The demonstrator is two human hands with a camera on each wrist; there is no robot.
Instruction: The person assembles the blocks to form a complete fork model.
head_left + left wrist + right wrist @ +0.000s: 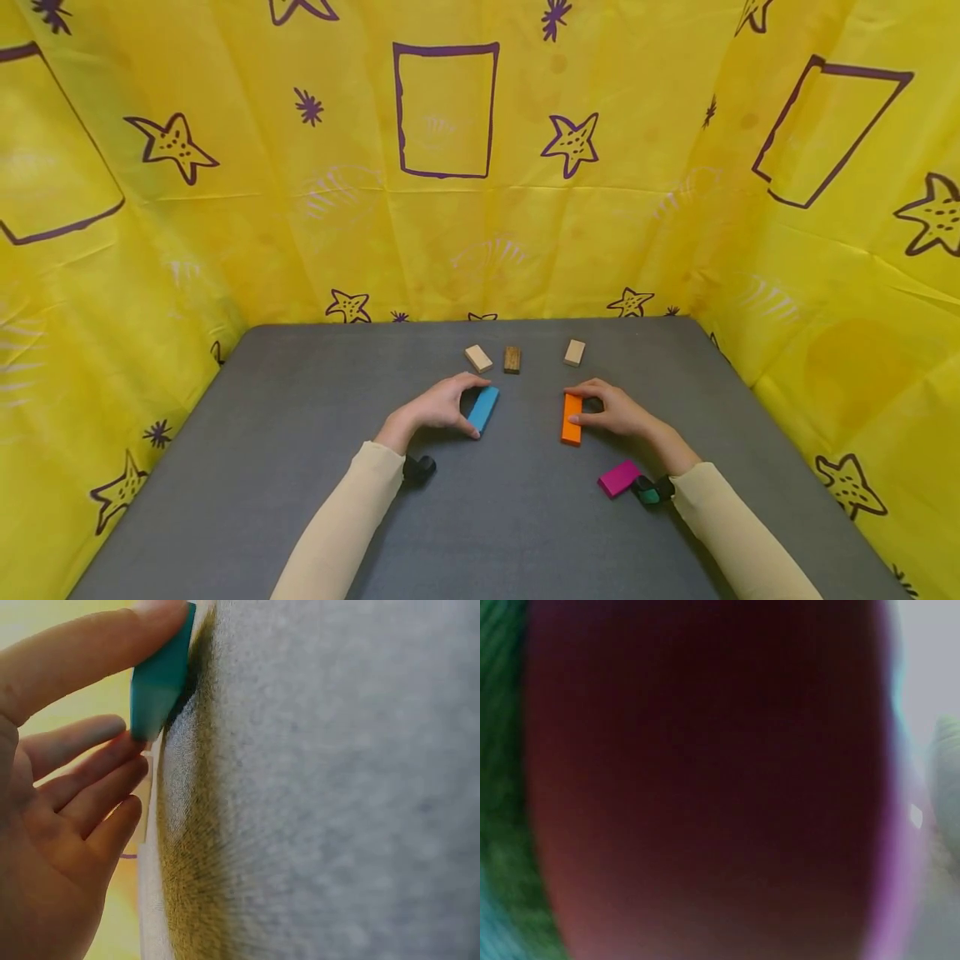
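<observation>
My left hand (442, 403) pinches a blue block (483, 410) by its two ends, thumb at the near end and fingers at the far one. In the left wrist view the same block (159, 686) looks teal, held close to the table surface. To the right, my right hand (617, 410) grips an orange block (571, 418), with the thumb on its side and the fingers at its far end. A magenta block (619, 478) lies by the right wrist, right beside the wrist camera. A dark, blurred surface with a magenta edge fills most of the right wrist view.
Toward the back of the grey table (315, 500) lie a pale wooden block (478, 358), a dark brown block (512, 360) and another pale block (574, 352). Yellow cloth (480, 242) with drawn stars hangs around the table's back and sides.
</observation>
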